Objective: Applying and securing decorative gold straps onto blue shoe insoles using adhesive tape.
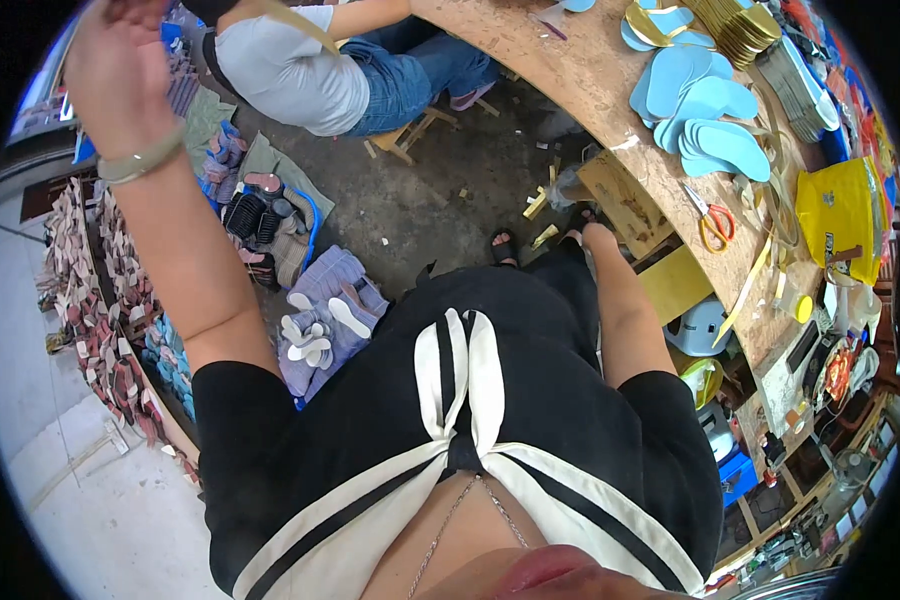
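My left hand (120, 85) is raised at the upper left, with a pale bangle (142, 158) round its wrist. Motion smears its fingers and the frame's edge cuts them off, so I cannot tell whether they hold anything. A blurred tan strip (305, 25) crosses the top edge nearby; what holds it is not visible. My right arm (625, 300) hangs down by the workbench (660, 215), and the fingers at its lower end are hidden. Orange-handled scissors (715, 222) lie on the bench beside several light-blue insole-shaped pieces (690, 95).
A co-worker (285, 75) sits on a wooden stool (405, 140) ahead. Bundled shoe parts (270, 215) and a lilac pile with white sole shapes (315, 330) lie on the floor at left. A yellow bag (840, 215) stands on the bench; an open wooden box (625, 205) sits under its edge.
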### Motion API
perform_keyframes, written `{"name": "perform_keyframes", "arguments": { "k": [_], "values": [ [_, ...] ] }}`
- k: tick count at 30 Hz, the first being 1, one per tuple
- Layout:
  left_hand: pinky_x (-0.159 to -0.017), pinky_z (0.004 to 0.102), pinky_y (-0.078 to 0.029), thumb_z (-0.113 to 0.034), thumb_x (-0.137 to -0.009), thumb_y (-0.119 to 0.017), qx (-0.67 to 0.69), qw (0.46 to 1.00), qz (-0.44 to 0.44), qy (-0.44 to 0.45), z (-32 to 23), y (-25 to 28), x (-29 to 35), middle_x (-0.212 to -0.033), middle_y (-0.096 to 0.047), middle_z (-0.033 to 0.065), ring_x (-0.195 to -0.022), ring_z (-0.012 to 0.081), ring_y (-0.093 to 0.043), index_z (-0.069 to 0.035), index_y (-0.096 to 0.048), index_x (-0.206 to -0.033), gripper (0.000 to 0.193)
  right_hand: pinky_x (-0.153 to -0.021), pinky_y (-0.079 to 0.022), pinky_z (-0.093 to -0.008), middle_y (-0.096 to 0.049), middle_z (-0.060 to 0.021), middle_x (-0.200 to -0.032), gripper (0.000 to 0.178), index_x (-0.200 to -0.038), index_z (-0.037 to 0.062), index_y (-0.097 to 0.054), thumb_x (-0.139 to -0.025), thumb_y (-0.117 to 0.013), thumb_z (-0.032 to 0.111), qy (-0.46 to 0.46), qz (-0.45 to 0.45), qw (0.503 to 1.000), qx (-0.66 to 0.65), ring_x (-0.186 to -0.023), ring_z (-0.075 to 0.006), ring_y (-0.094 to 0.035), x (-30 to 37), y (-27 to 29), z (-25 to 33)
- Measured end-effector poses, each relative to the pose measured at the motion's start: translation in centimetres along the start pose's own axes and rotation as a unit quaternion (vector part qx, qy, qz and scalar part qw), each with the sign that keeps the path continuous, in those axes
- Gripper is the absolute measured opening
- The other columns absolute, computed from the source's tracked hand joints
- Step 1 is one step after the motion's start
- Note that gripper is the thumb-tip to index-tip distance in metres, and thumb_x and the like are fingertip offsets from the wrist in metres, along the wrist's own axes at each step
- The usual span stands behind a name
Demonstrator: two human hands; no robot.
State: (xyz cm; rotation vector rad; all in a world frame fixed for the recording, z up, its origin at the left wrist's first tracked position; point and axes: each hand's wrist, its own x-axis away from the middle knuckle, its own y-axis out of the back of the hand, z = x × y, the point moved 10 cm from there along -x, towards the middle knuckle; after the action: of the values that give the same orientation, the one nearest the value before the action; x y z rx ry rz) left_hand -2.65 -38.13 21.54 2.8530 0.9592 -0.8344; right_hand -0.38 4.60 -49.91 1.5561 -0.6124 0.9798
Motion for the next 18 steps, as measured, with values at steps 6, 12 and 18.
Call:
{"name": "perform_keyframes", "arguments": {
  "k": [6, 12, 18],
  "values": [
    [-0.076, 0.0260, -0.050, -0.019, -0.095, -0.040, -0.311, 0.908, 0.264, 0.093, 10.4, -5.5, 11.0, -0.092, -0.068, 0.0107, -0.084, 0.0149, -0.064, 0.002, -0.060, -0.108, 0.032, -0.072, -0.051, -0.0405, -0.067, -0.0141, -0.095, 0.032, -0.092, 0.0076, -0.070, -0.084, -0.055, 0.035, 0.328, -0.125, 0.936, -0.009, -0.091, -0.0304, -0.064, 7.8, 12.7, 16.5],
    [-0.077, 0.0265, -0.050, -0.008, -0.086, -0.055, -0.240, 0.861, 0.447, 0.029, 13.4, -8.1, 23.2, -0.100, -0.066, 0.0078, -0.087, 0.0169, -0.064, -0.005, -0.066, -0.098, 0.017, -0.102, -0.037, -0.0455, -0.042, -0.0189, -0.136, 0.068, -0.140, 0.0049, -0.029, -0.093, -0.036, 0.054, 0.576, 0.307, 0.265, -0.710, -0.123, -0.0318, -0.044, 29.1, 23.8, 19.2],
    [-0.077, 0.0272, -0.050, -0.007, -0.081, -0.062, -0.226, 0.849, 0.455, 0.144, 16.5, -3.6, 30.4, -0.100, -0.063, 0.0064, -0.085, 0.0192, -0.064, -0.005, -0.067, -0.089, 0.009, -0.084, -0.051, -0.0377, -0.059, -0.0202, -0.109, 0.035, -0.125, -0.0033, -0.043, -0.097, -0.040, 0.019, 0.320, -0.014, 0.299, -0.899, -0.096, -0.0283, -0.061, 20.9, 27.8, 5.3]
  ]
}}
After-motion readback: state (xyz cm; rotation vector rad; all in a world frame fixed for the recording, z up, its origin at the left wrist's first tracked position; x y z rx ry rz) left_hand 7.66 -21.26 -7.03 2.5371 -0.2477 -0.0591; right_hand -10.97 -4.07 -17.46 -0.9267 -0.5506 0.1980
